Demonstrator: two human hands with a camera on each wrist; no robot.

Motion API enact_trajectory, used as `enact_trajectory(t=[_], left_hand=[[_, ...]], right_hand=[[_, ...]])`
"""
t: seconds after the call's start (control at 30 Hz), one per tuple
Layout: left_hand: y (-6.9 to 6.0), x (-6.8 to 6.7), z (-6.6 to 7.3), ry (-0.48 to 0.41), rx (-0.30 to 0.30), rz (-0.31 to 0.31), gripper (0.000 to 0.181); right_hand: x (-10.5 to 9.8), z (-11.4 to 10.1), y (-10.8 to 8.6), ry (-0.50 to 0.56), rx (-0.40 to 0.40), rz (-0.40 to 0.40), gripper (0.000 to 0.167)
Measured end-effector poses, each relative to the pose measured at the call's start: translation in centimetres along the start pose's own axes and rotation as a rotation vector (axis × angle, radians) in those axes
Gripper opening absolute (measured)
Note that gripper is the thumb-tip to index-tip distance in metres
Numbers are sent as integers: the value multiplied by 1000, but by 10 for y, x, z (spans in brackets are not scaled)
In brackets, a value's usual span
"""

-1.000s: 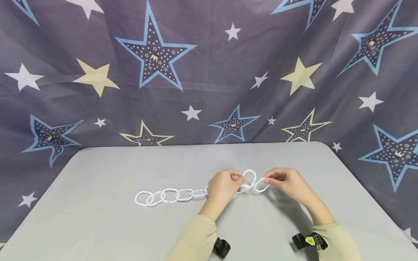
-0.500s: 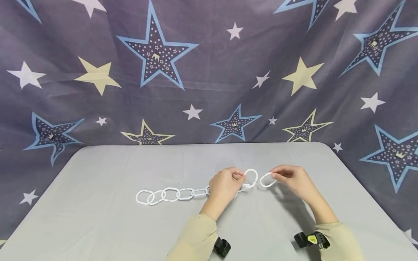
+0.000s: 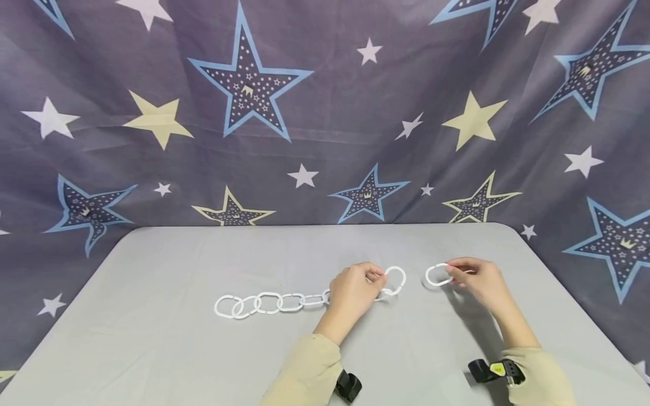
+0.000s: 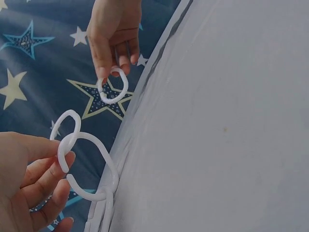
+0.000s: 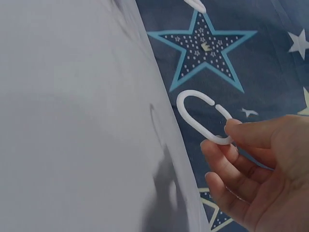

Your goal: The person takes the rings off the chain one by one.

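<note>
A chain of interlocked white plastic links (image 3: 269, 294) lies stretched leftward across the table. My left hand (image 3: 352, 296) pinches it near its right end, and an end link (image 3: 405, 277) stands up beside the fingertips. In the left wrist view, a held link (image 4: 112, 162) shows a small gap in its loop, and another link threads through it. Between thumb and fingers my right hand (image 3: 477, 279) pinches a separate white link (image 5: 197, 124), clear of the chain and above the table. This link also has a narrow gap in its side. My left hand hides part of the chain.
A grey-covered table (image 3: 152, 349) carries the chain and meets a dark star-patterned cloth (image 3: 325, 113) along its back edge. Black wrist cameras sit at both cuffs, the left camera (image 3: 348, 386) and the right camera (image 3: 495, 371).
My right hand has moved rightward with its link, away from the chain; the space between that link and the chain has widened. My left hand keeps its pinch, almost still.
</note>
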State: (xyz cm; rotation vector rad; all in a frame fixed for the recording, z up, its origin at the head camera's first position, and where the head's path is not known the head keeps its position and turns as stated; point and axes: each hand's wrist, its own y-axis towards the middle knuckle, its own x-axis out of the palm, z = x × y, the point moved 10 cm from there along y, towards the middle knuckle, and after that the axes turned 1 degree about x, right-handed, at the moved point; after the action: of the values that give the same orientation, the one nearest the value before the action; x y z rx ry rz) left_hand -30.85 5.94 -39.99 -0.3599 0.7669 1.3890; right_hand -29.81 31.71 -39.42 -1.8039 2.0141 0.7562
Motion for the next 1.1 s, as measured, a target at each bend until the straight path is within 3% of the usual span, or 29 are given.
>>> enact_trajectory(t=[0.17, 0.43, 1.1], left_hand=[[0, 0, 0, 14, 4, -4, 9], [-1, 2, 1, 11, 4, -10, 9], [0, -2, 5, 17, 9, -10, 9]], right_hand=[[-8, 10, 0, -14, 13, -1, 31], [-18, 35, -4, -90, 118, -14, 35], [-16, 56, -6, -212, 229, -71, 37]])
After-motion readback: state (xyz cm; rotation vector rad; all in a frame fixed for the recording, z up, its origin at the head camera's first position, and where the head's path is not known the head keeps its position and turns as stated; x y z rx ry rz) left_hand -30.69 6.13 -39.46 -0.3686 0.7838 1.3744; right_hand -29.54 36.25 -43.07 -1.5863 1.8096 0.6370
